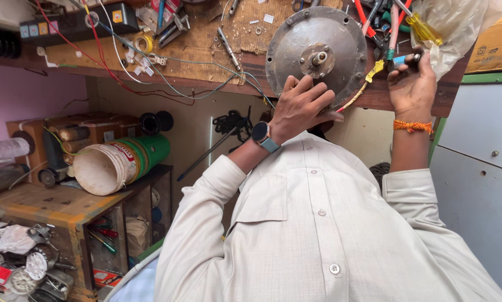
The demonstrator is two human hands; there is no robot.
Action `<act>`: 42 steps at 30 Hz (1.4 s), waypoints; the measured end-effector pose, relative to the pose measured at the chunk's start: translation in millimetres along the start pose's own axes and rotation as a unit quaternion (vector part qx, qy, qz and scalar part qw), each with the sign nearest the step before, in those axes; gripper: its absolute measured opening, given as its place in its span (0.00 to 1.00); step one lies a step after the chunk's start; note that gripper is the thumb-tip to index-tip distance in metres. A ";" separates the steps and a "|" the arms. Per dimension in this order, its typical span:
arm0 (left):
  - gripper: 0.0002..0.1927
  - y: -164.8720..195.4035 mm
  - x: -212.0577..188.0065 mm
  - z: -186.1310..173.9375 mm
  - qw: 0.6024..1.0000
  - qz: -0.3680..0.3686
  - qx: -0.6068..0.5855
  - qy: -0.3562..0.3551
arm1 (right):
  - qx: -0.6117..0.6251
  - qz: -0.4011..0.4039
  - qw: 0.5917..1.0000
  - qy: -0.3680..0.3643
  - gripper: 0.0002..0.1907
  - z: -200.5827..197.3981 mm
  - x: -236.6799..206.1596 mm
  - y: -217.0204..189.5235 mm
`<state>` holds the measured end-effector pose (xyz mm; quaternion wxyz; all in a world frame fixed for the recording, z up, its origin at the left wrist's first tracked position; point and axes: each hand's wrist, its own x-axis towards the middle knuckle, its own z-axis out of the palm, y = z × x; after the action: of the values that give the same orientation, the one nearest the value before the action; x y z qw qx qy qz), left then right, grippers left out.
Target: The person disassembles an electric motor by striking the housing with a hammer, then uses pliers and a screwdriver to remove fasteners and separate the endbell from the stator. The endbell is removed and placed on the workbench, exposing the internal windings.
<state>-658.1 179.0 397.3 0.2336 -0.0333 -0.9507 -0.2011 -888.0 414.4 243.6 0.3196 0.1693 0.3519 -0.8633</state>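
A round grey metal motor cover (340, 33) with a central shaft lies on the wooden workbench (206, 56). My left hand (302, 106), with a wristwatch on its wrist, rests its fingers against the cover's near rim and holds nothing. My right hand (412, 84), with an orange thread on its wrist, is closed around a small dark tool (412, 58) at the bench edge. A yellow wire (362, 84) runs from that tool down under the cover. My pale buttoned shirt fills the lower part of the view.
Pliers with red and green handles (389, 28) and a yellow-handled screwdriver (424, 28) in a clear plastic bag lie right of the cover. Loose wires, screws and a black box (72, 22) sit at the bench's left. A tipped bucket (117, 162) lies on a low shelf. Grey cabinet (480, 168) at right.
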 end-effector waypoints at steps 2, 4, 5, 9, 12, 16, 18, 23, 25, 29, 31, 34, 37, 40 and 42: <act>0.21 -1.6 1.3 -2.5 0.999 0.031 -0.015 -0.022 | 0.022 0.012 1.000 0.011 0.13 -25.5 2.2 9.4; 0.12 -1.3 2.9 -2.8 0.999 0.011 -0.018 -0.047 | 0.024 0.006 0.999 0.033 0.12 -43.9 2.5 18.8; 0.08 -0.3 4.1 -2.5 0.998 0.000 -0.019 -0.060 | 0.017 0.013 0.999 0.039 0.12 -49.9 1.7 23.9; 0.20 5.1 10.8 -3.6 0.999 -0.023 -0.004 -0.038 | -0.008 0.045 0.999 0.030 0.11 -56.0 -5.1 40.0; 0.18 7.5 13.6 -6.5 0.999 -0.006 -0.011 -0.052 | -0.011 0.048 0.998 0.025 0.11 -50.1 -12.3 45.4; 0.08 6.8 9.7 -2.0 0.999 0.002 0.022 -0.028 | -0.028 0.057 0.997 0.036 0.11 -39.5 -19.2 46.3; 0.09 6.2 6.4 4.8 0.999 0.008 0.040 -0.018 | -0.044 0.050 0.997 0.026 0.12 -34.6 -22.0 45.6; 0.10 8.3 4.1 18.0 0.997 0.014 0.079 -0.013 | -0.065 0.023 0.997 0.028 0.12 -27.1 -30.1 41.8; 0.15 7.5 6.1 17.7 0.998 -0.013 0.062 -0.002 | -0.071 -0.001 0.997 0.033 0.12 -27.3 -33.3 40.4; 0.22 -2.4 9.8 6.7 0.999 0.028 0.010 -0.012 | -0.069 -0.021 0.997 0.035 0.14 -33.5 -39.0 38.1; 0.17 -9.5 10.1 0.0 0.995 0.066 0.049 -0.062 | -0.064 -0.027 0.997 0.042 0.14 -37.1 -40.7 38.3; 0.11 -11.4 10.7 -0.8 0.994 0.056 0.034 -0.085 | -0.059 -0.034 0.996 0.054 0.15 -41.0 -42.9 39.4; 0.13 -6.2 10.2 2.9 0.999 0.018 -0.001 -0.051 | -0.066 -0.038 0.995 0.057 0.14 -42.9 -44.3 39.5; 0.15 -1.7 9.8 4.0 0.997 0.022 0.027 -0.063 | -0.080 -0.055 0.994 0.054 0.14 -44.1 -44.9 38.3; 0.14 0.4 9.8 5.0 0.996 0.024 0.043 -0.070 | -0.076 -0.059 0.994 0.059 0.15 -45.0 -44.9 37.4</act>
<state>-668.9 181.1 397.9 0.1720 -0.0602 -0.9716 -0.1512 -826.7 445.6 216.9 0.2585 0.1742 0.4441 -0.8400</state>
